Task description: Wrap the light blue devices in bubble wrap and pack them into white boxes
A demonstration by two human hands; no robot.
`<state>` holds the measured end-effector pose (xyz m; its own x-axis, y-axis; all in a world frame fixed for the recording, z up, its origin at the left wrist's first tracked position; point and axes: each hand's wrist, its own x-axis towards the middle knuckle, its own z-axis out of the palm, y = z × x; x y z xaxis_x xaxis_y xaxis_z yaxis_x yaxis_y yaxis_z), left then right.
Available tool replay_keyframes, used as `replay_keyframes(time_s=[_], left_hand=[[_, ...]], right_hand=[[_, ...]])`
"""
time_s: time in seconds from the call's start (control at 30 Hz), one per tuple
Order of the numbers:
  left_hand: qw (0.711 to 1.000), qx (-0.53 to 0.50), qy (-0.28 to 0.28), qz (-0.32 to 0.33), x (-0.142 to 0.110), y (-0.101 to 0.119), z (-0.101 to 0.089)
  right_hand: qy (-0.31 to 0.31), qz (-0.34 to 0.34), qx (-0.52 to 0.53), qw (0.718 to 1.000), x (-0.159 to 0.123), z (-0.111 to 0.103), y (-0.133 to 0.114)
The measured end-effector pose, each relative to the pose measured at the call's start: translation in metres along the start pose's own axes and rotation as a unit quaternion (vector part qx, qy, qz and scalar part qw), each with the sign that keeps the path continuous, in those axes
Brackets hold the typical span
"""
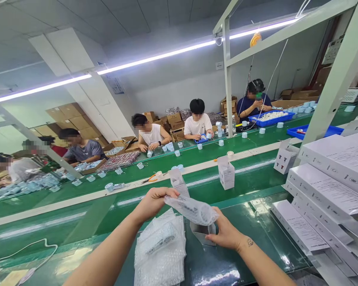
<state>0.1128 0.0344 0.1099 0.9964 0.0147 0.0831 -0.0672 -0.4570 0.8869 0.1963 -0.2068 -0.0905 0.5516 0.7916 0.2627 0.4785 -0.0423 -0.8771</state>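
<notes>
While the left hand (153, 202) pinches a bubble-wrap pouch (192, 209) at its ten o'clock end, the right hand (225, 234) grips the four o'clock end. An open white box (200, 232) sits just beneath, with a bubble-wrap stack (161, 250) at its nine o'clock.

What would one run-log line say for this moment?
left hand: holds bubble-wrap pouch | right hand: holds pouch, over open white box | near: bubble-wrap stack, green belt

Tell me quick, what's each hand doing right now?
Left hand: closed, pinching the bubble-wrap pouch.
Right hand: closed on the pouch's other end.
</notes>
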Motion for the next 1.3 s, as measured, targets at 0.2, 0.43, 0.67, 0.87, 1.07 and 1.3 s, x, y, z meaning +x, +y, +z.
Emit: replay_keyframes(time_s=[0.2, 0.43, 0.67, 0.87, 1.07, 1.3], left_hand=[[0.999, 0.044, -0.013, -0.003, 0.001, -0.026, 0.002], [0.948, 0.259, -0.178, 0.044, 0.019, 0.005, 0.023], [0.869, 0.425, -0.249, 0.053, 0.031, -0.023, 0.105], [0.847, 0.494, -0.192, 0.041, 0.003, -0.052, 0.126], [0.835, 0.498, -0.23, 0.046, -0.002, -0.059, 0.144], [0.849, 0.478, -0.219, 0.061, -0.03, -0.077, 0.141]], right_hand=[[0.021, 0.037, 0.029, 0.999, 0.003, -0.011, 0.009], [0.013, 0.027, 0.017, 0.999, 0.002, -0.007, 0.003], [0.018, 0.022, 0.017, 0.999, -0.004, -0.01, -0.001], [0.028, 0.035, 0.043, 0.998, -0.008, -0.001, -0.002], [0.036, 0.044, 0.047, 0.997, -0.019, 0.004, 0.01], [0.011, 0.154, 0.07, 0.986, -0.021, 0.034, 0.037]])
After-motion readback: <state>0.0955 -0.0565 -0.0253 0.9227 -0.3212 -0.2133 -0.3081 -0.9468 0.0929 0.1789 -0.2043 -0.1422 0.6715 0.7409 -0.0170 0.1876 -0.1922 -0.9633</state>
